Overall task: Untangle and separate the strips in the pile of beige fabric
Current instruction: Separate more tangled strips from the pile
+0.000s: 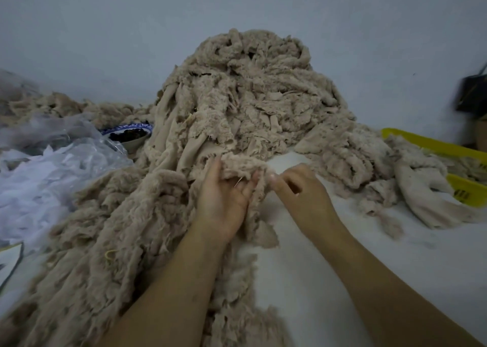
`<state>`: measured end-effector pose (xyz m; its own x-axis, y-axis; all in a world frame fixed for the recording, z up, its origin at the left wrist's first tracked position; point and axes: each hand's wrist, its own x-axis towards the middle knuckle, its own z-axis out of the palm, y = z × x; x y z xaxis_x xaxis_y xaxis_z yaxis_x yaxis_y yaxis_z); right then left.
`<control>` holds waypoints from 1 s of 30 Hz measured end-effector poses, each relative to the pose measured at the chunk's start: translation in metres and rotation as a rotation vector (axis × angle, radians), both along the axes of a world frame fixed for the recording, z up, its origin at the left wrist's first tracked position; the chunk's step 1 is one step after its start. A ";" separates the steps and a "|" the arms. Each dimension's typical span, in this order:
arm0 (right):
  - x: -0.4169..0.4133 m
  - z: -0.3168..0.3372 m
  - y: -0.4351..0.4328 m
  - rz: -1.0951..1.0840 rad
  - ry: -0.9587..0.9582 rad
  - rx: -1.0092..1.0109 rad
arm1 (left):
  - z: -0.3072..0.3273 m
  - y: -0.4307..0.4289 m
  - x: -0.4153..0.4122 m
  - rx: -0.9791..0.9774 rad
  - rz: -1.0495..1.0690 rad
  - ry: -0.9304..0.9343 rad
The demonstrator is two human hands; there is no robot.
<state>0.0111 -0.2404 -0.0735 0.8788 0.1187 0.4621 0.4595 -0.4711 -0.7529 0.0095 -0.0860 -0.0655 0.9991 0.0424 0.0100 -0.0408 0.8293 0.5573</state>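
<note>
A tall pile of beige fuzzy fabric strips point(253, 93) rises against the wall at the centre. More strips point(110, 241) trail down the left side toward me. A fuzzy strip point(242, 163) runs from the foot of the pile into both hands. My left hand point(226, 201) lies palm up under that strip, thumb curled over its edge. My right hand point(297, 188) pinches the strip's end between thumb and fingers, just right of the left hand. The two hands almost touch.
Crumpled clear plastic and white scraps point(47, 167) lie at the left. A blue-rimmed bowl point(129, 136) with dark contents sits behind them. A yellow basket point(453, 167) stands at the right, with a dark object point(471, 93) by the wall. White table surface point(342, 254) shows before me.
</note>
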 end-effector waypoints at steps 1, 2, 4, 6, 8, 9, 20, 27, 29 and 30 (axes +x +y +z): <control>0.001 0.001 0.001 -0.013 -0.037 0.034 | -0.001 -0.003 -0.001 0.065 -0.020 -0.022; 0.002 0.001 0.001 -0.012 -0.035 0.049 | -0.001 -0.007 -0.003 0.130 -0.043 -0.042; 0.003 -0.003 0.001 -0.013 -0.044 -0.064 | -0.003 -0.014 -0.005 0.291 -0.074 -0.048; 0.004 -0.008 0.002 0.002 -0.097 -0.191 | -0.008 -0.021 -0.007 0.503 -0.097 -0.062; 0.004 -0.006 0.003 -0.019 -0.133 -0.149 | -0.014 -0.027 -0.009 0.696 -0.119 -0.092; 0.004 -0.004 0.002 -0.031 -0.138 -0.093 | -0.016 -0.028 -0.009 0.758 -0.100 -0.088; -0.004 -0.003 0.002 0.028 0.082 0.234 | -0.014 -0.026 -0.006 0.628 -0.012 -0.109; 0.008 -0.002 -0.026 -0.271 0.188 0.522 | -0.006 -0.011 0.002 0.217 0.089 0.075; 0.006 -0.002 -0.023 -0.172 0.219 0.414 | -0.005 -0.010 0.002 0.190 0.072 0.073; 0.004 -0.003 -0.017 -0.071 0.236 0.350 | -0.005 -0.011 0.001 0.176 0.056 0.058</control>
